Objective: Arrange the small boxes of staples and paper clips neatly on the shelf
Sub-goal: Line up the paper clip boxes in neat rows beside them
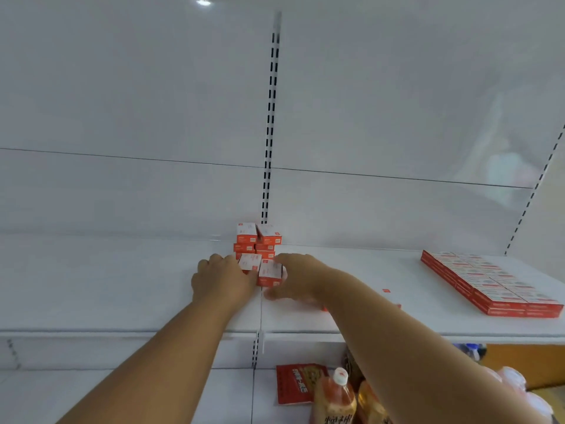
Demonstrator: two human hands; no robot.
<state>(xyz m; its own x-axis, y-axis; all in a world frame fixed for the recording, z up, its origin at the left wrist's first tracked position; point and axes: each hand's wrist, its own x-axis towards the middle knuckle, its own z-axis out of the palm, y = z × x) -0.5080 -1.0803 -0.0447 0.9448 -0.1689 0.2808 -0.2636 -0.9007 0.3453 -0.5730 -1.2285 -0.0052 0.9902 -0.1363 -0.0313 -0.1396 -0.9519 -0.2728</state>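
The left hand (224, 280) rests on the white shelf (122, 286), its grip curled against the left side of a small red and white box (250, 262). Whether the fingers really pinch that box is hidden, so I cannot tell. Just behind stands the stack of boxes (258, 241), two piles side by side against the back wall (153, 194), and the top right one sits a bit crooked. Next comes the front box (270, 273), and the right hand (298, 278) has its grip closed around it, thumb low at the front and fingers on the far side. These boxes look tiny, light and stiff, like cardboard with hard corners. They should slide easily on the smooth shelf and could tip the stack if bumped. Taking each by its two flat sides seems best. Far to the right, well apart, lies a flat block of boxes (492, 286) in neat rows.
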